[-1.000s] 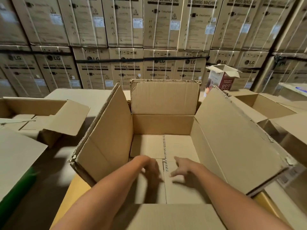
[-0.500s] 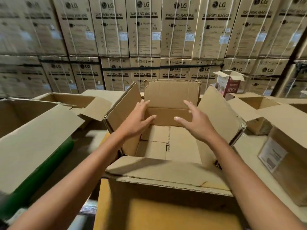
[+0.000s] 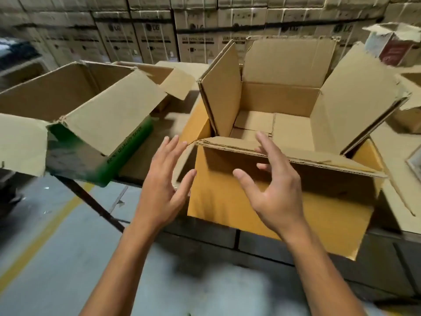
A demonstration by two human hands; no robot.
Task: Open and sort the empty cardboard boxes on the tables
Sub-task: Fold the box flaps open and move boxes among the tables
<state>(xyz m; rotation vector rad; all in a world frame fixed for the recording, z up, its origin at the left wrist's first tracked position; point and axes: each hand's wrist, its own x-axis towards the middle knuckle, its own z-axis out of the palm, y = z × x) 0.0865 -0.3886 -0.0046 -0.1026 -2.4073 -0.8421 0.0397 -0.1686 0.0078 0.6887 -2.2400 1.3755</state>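
Hovering at the box [image 3: 330, 213], left hand [image 3: 164, 185] and right hand [image 3: 275, 190] (spread, empty)

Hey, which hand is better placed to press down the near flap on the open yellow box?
Right, probably. The right hand is open directly before the near flap, fingertips at its edge. The left hand is open too but sits off the left corner of the yellow box.
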